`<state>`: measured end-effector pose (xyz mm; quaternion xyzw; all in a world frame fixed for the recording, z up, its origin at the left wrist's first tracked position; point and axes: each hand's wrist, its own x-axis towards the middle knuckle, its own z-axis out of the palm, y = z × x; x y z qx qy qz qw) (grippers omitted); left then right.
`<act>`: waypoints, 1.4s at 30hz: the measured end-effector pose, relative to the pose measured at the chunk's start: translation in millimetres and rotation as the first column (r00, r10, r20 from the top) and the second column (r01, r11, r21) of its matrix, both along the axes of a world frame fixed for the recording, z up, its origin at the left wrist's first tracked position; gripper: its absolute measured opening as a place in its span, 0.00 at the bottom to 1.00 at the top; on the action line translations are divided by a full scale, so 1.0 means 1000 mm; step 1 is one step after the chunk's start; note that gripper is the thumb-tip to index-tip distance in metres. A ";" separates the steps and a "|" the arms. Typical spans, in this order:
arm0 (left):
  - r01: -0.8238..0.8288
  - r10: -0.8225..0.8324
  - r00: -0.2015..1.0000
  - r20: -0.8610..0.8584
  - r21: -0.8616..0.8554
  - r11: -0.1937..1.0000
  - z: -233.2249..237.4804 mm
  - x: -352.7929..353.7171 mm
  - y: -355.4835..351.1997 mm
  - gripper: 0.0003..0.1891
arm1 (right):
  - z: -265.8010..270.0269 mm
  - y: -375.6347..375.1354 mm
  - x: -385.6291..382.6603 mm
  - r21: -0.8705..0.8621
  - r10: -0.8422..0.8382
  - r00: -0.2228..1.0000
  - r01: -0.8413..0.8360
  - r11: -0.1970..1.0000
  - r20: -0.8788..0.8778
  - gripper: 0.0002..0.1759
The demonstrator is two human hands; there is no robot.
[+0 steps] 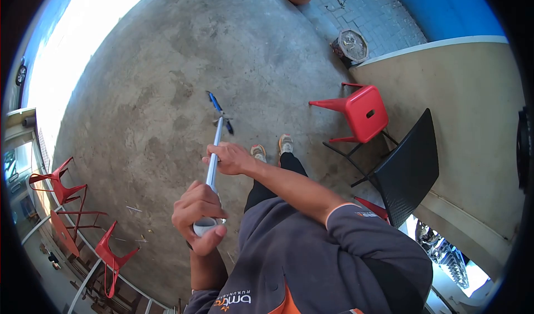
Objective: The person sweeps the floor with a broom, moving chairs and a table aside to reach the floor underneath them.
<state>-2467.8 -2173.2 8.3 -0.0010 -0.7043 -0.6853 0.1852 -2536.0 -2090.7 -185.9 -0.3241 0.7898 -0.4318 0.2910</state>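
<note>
My left hand is wrapped round the top end of a pale pole, with the thumb beside its round cap. Farther down the shaft, my right hand is closed on it too. The pole slants away from me to a narrow blue-and-black head low over the concrete floor, in front of my feet. This long-handled floor tool has a grey joint where the pole meets the head. My shoes stand just right of the pole.
A red metal stool and a black table stand on the right by a low wall. Potted planters are at the back right. Red chairs and a railing line the left side. Small litter lies on the concrete.
</note>
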 end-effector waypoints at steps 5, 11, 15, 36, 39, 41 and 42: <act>0.417 -0.423 0.906 -0.024 -0.120 0.901 0.027 -0.041 0.012 0.11 | 0.033 0.066 -0.044 0.162 -0.094 0.987 0.115 0.980 -0.132 0.21; 0.552 -0.550 0.832 0.072 -0.001 0.834 -0.012 -0.116 0.101 0.10 | 0.007 0.185 -0.123 0.220 -0.438 0.853 0.503 0.836 -0.284 0.20; 0.608 -0.607 0.786 0.114 0.027 0.793 -0.052 -0.192 0.180 0.11 | -0.034 0.287 -0.202 0.106 -0.538 0.785 0.590 0.800 -0.307 0.15; 0.218 -0.182 0.844 0.505 -0.014 0.976 -0.097 -0.298 0.217 0.10 | -0.137 0.237 -0.266 0.035 -0.162 0.951 0.158 0.987 0.263 0.21; 0.189 -0.089 0.844 0.528 -0.138 0.972 -0.057 -0.300 0.215 0.11 | -0.099 0.204 -0.260 -0.110 -0.039 0.952 0.076 0.991 0.303 0.20; 0.168 -0.046 0.858 0.512 -0.195 0.966 -0.025 -0.309 0.214 0.11 | -0.064 0.194 -0.264 -0.129 -0.042 0.965 0.077 0.989 0.260 0.19; 0.166 -0.056 0.875 0.480 -0.190 0.968 -0.009 -0.314 0.215 0.12 | -0.042 0.196 -0.271 -0.104 -0.063 0.968 0.091 0.990 0.244 0.19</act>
